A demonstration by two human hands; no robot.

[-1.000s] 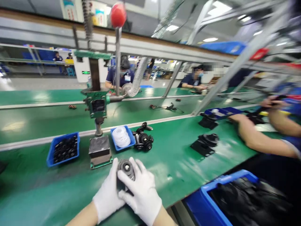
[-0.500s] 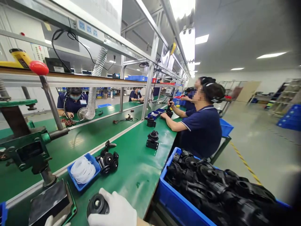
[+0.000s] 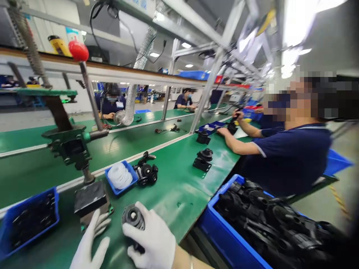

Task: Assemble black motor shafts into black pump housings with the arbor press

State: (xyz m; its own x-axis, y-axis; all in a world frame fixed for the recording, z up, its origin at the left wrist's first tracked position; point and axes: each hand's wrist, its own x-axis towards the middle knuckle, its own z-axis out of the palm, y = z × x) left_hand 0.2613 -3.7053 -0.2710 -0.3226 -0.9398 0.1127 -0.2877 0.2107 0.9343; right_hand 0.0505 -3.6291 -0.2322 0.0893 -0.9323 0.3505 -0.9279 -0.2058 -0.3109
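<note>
**A:** What have I got in hand? From my feed, the right hand (image 3: pixel 153 239), in a white glove, lies over a round black part (image 3: pixel 132 217) on the near edge of the green bench (image 3: pixel 179 186), fingers curled around its right side and clamped on it.

**B:** And the left?

**A:** The left hand (image 3: pixel 88 243) is off the part, fingers spread apart and holding nothing, just near the base block (image 3: pixel 90 198) of the hand press (image 3: pixel 70 142), to the left of the part.

**B:** How do you think it handles?

**A:** I'd judge it stiff and fairly heavy for its size: it looks like moulded black rubber or plastic with a metal centre. Not fragile. The rounded top could be slippery under a cloth glove, so I'd grip around the rim, thumb on one side and fingers opposite, rather than pinch the dome.

**B:** What's around it?

**A:** Farther off, a small blue tray of white rings (image 3: pixel 120 176) with a cluster of black parts (image 3: pixel 146 174) just to its right. Far left, a blue bin of small black pieces (image 3: pixel 29 218). On the near right, below the bench edge, a big blue crate of black castings (image 3: pixel 269 228). A co-worker (image 3: pixel 283 157) sits to the right, hands busy farther down the bench.
</note>
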